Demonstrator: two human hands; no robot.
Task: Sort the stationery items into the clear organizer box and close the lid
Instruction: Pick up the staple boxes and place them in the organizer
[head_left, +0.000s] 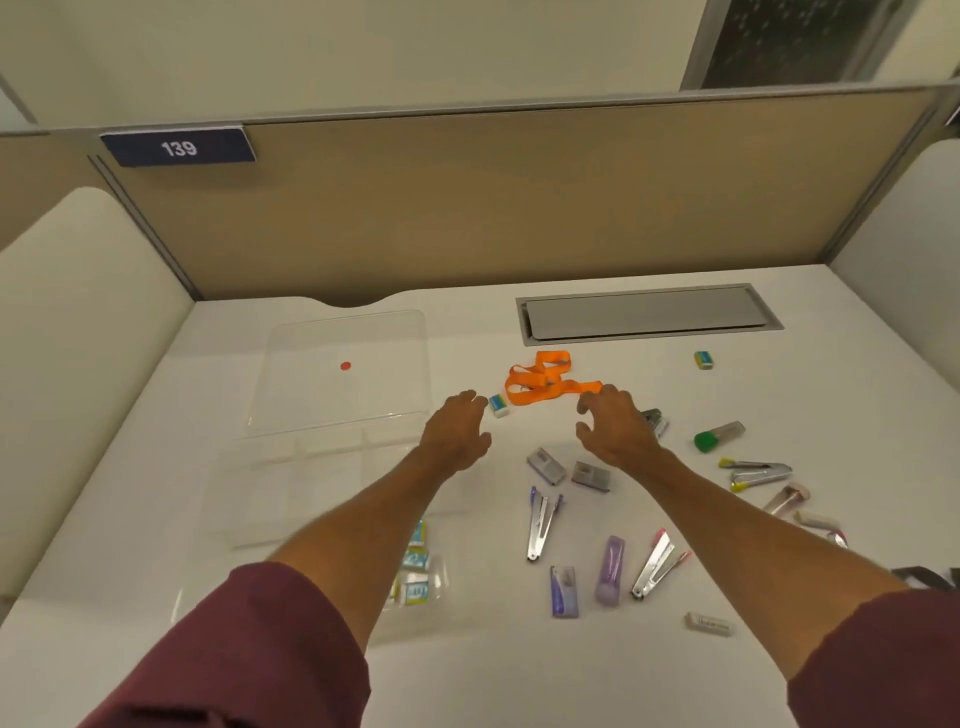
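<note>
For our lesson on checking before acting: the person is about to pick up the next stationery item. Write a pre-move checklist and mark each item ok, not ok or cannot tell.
1. Box lid open: ok, it lies back flat.
2. Left hand free: ok, open, holding nothing.
3. Right hand free: ok, fingers curled over the desk, holding nothing.
4. Item within reach: ok, an eraser lies by the left fingertips, the lanyard by the right.
5. Empty compartment available: cannot tell, the clear dividers are hard to read; erasers fill a near one.
6. All items sorted: not ok, staplers lie loose.
</note>
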